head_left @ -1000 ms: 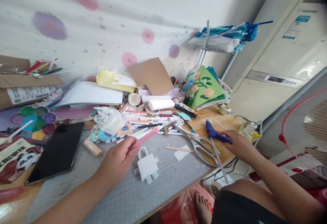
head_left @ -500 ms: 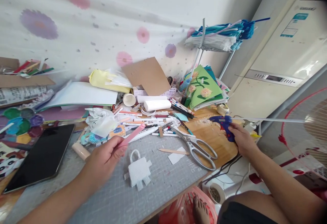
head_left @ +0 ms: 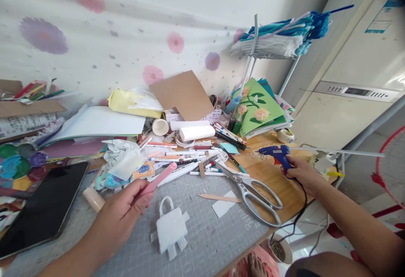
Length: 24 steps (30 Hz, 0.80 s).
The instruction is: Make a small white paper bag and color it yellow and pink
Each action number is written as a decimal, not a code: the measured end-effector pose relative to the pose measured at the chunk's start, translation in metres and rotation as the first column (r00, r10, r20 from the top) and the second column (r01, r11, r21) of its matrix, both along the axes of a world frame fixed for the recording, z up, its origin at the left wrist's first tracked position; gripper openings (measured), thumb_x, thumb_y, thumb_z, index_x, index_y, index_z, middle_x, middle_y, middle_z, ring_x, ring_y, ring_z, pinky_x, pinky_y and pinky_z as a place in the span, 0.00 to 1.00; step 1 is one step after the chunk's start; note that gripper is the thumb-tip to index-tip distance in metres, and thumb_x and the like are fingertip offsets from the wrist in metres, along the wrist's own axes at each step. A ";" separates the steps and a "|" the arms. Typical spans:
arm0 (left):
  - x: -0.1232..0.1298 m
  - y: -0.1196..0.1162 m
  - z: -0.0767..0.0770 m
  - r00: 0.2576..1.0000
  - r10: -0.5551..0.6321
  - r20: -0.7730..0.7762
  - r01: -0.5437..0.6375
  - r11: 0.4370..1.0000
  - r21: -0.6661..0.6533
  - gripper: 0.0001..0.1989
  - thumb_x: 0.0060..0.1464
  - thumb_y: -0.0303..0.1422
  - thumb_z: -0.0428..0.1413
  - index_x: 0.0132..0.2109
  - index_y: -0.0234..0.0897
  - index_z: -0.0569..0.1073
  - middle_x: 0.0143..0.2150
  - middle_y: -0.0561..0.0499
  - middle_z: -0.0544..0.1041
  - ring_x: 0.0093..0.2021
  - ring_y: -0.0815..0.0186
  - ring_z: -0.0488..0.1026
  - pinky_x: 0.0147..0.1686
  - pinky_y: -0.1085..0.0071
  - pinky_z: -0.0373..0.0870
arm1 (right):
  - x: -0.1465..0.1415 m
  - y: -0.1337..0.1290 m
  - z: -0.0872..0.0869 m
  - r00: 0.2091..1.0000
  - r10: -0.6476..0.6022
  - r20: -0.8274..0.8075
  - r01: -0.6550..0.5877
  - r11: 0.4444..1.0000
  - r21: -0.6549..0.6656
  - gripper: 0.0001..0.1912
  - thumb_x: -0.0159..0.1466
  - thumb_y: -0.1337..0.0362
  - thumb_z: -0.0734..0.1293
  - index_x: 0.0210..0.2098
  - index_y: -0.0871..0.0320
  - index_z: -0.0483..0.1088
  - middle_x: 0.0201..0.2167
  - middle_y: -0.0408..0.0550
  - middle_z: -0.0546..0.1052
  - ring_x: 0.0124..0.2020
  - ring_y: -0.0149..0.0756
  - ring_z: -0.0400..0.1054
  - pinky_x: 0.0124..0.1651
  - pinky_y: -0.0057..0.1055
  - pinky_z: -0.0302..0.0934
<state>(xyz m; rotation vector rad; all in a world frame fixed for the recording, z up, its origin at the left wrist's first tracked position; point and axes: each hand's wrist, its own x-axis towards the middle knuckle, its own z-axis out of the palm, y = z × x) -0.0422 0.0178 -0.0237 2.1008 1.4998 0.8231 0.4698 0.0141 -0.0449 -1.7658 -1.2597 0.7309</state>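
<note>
My left hand (head_left: pixel 129 201) is closed round a slim pink stick (head_left: pixel 160 178), whose rounded tip points up and away; I cannot tell its exact kind. Just to the right of that hand, a small white fuzzy padded piece (head_left: pixel 172 228) with a loop on top and short tabs at its edges lies on the grey cutting mat (head_left: pixel 218 241). My right hand (head_left: pixel 302 175) grips a blue glue gun (head_left: pixel 274 152) over the wooden table, nozzle to the left. A long clear glue stick (head_left: pixel 344 152) sticks out of its back, and a black cord hangs below.
Silver scissors (head_left: pixel 253 192), a wooden stick (head_left: pixel 218 197) and a white paper scrap (head_left: pixel 225 204) lie on the mat's right side. Markers (head_left: pixel 180 152) clutter the middle. A black tablet (head_left: pixel 44 205) lies at left. Pipe cleaners (head_left: pixel 281 36) fill a raised rack.
The view has shifted slightly, so the mat and scissors sit lower and the fridge-like cabinet further right. Both hands keep their holds; the pink stick stays above the mat.
</note>
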 end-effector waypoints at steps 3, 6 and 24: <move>0.001 0.000 0.002 1.000 0.001 -0.014 -0.001 1.000 -0.013 0.17 0.58 0.48 0.45 0.29 0.42 0.64 0.22 0.57 0.68 0.24 0.65 0.67 0.25 0.74 0.62 | 0.011 0.002 -0.002 1.000 -0.016 0.020 0.016 1.000 0.003 0.20 0.49 0.72 0.64 0.43 0.57 0.68 0.24 0.42 0.74 0.30 0.39 0.72 0.32 0.32 0.65; 0.002 -0.002 0.003 0.999 0.007 -0.039 -0.008 1.000 -0.023 0.17 0.58 0.47 0.45 0.29 0.42 0.64 0.22 0.57 0.69 0.24 0.64 0.68 0.25 0.73 0.62 | 0.023 0.005 -0.005 0.996 -0.056 0.074 0.056 0.998 -0.001 0.23 0.50 0.72 0.64 0.47 0.56 0.67 0.27 0.45 0.76 0.32 0.43 0.74 0.35 0.35 0.66; 0.005 -0.004 0.000 1.000 -0.012 -0.026 0.011 1.000 -0.017 0.16 0.57 0.47 0.45 0.31 0.42 0.65 0.24 0.56 0.71 0.27 0.63 0.68 0.28 0.71 0.60 | 0.043 -0.004 -0.012 0.718 -0.110 0.687 0.198 0.979 -0.051 0.15 0.66 0.62 0.64 0.52 0.57 0.67 0.51 0.52 0.71 0.47 0.41 0.69 0.48 0.42 0.66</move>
